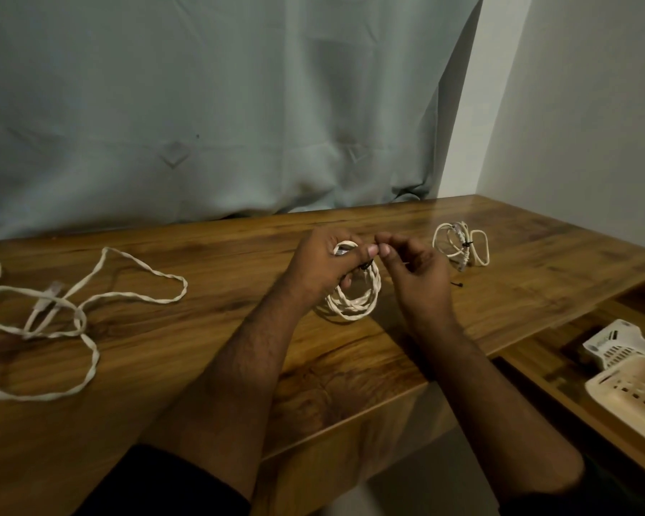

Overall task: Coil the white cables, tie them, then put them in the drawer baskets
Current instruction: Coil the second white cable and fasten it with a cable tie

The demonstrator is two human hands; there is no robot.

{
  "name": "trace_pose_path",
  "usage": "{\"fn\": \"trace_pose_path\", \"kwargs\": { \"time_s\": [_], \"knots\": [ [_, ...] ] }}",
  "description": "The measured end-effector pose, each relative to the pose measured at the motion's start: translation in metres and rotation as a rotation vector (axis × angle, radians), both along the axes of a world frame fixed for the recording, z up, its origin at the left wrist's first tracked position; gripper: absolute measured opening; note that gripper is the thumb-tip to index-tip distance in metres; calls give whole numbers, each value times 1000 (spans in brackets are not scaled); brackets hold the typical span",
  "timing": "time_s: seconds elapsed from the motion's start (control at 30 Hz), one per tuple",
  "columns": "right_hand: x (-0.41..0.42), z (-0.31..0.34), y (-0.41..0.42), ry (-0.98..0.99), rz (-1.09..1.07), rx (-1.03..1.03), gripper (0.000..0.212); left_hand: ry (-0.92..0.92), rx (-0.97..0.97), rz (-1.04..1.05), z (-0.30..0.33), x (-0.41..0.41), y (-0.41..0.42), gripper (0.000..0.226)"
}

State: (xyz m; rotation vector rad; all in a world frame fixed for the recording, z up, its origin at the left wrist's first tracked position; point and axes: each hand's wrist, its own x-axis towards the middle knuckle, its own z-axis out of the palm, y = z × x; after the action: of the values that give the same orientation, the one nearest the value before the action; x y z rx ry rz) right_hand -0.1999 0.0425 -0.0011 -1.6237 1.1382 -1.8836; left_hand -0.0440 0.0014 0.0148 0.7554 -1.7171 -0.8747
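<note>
My left hand (319,264) grips a coiled white cable (354,301) at its top, and the coil hangs down onto the wooden table (239,348). A thin black tie (365,266) wraps the coil near my left thumb. My right hand (412,271) pinches the tie's end just right of the coil. A second white cable coil (460,243), bound with a black tie, lies on the table to the right. A loose uncoiled white cable (79,310) sprawls at the left. Two baskets, one white (611,338) and one cream (619,379), sit in the open drawer at the lower right.
A small black tie (457,284) lies on the table right of my right hand. A grey curtain (220,106) hangs behind the table, with a white wall at the right. The open drawer (537,363) juts out from the table's right front.
</note>
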Motion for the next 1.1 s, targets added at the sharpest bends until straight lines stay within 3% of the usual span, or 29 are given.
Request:
{"fn": "trace_pose_path", "kwargs": {
  "time_s": [0.13, 0.23, 0.37, 0.5, 0.67, 0.97, 1.1],
  "knots": [
    [2, 2, 4, 106, -130, -70, 37, 16, 10, 40, 0, -1, -1, 26],
    [7, -1, 2, 227, -230, -195, 23, 89, 35, 110, -1, -3, -5, 28],
    [5, -4, -2, 360, -281, -213, 14, 153, 86, 131, -3, -2, -6, 26],
    [7, -4, 1, 465, -312, -264, 17, 184, 103, 163, -2, -2, -3, 22],
    [8, -3, 1, 641, -294, -304, 13, 161, 188, 163, -3, -2, -3, 21],
    [9, 0, 3, 690, -230, -337, 15, 182, 409, 19, -2, 0, 4, 12],
    [15, 0, 9, 740, -115, -336, 23, 62, 622, 15, -5, 7, 0, 27]
  ]
}}
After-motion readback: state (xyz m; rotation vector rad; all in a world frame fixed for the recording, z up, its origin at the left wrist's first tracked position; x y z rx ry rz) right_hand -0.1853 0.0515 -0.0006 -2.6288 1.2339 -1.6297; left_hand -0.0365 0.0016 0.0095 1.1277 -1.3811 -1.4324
